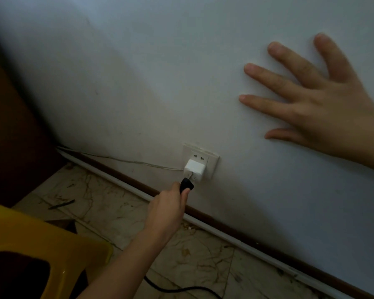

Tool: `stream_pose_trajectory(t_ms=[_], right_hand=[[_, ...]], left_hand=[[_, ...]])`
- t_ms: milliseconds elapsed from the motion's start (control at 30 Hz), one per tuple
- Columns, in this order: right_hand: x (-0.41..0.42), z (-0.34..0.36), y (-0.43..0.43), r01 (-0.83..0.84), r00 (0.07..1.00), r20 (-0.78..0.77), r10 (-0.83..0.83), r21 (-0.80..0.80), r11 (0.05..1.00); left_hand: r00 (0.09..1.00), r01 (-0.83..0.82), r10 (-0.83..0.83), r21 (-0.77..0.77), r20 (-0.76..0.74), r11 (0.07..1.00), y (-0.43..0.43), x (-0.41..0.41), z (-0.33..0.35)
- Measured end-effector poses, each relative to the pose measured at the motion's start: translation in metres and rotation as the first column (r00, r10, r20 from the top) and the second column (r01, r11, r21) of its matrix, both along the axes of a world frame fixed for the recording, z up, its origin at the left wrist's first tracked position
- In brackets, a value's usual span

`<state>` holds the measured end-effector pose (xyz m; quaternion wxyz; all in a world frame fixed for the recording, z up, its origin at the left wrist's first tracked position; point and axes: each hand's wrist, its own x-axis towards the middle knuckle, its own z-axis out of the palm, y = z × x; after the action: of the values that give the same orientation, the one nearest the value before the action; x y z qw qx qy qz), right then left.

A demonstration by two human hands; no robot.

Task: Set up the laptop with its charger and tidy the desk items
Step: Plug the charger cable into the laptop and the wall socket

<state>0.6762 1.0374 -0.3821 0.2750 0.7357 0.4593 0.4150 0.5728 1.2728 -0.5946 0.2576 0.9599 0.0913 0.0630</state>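
Note:
A white wall socket (212, 160) sits low on the pale wall, just above the skirting. A white adapter (194, 170) is plugged into it. My left hand (167, 209) grips a black plug (186, 184) and holds its tip against the underside of the white adapter. A black cable (177, 289) trails from under my left arm across the floor. My right hand (315, 98) lies flat on the wall up to the right, fingers spread, holding nothing. No laptop is in view.
A yellow plastic stool (41, 249) stands at the lower left. Dark wooden furniture (11, 134) fills the left edge. A thin white wire (125, 161) runs along the wall to the socket. A white conduit (235, 236) follows the brown skirting over a marbled tile floor (203, 260).

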Motion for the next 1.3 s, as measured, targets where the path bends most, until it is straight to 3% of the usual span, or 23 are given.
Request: stream_pose_trajectory(t_ms=[300, 633, 1067, 1300], right_hand=[[0.001, -0.001, -0.001, -0.008, 1.0, -0.014, 0.008, 0.006, 1.0], [0.001, 0.0, -0.001, 0.008, 1.0, -0.005, -0.008, -0.001, 1.0], [-0.001, -0.001, 0.0, 0.008, 1.0, -0.013, -0.008, 0.015, 1.0], [0.0, -0.001, 0.0, 0.01, 1.0, -0.01, -0.009, 0.015, 1.0]], left_hand=[[1.0, -0.017, 0.017, -0.021, -0.011, 1.0, -0.001, 0.003, 0.004], [0.997, -0.081, 0.081, -0.251, -0.012, 0.965, -0.007, 0.003, -0.003], [0.998, 0.007, -0.032, -0.417, -0.053, 0.909, 0.0, 0.008, -0.006], [0.998, 0.037, -0.053, -0.381, -0.031, 0.924, 0.005, 0.009, -0.003]])
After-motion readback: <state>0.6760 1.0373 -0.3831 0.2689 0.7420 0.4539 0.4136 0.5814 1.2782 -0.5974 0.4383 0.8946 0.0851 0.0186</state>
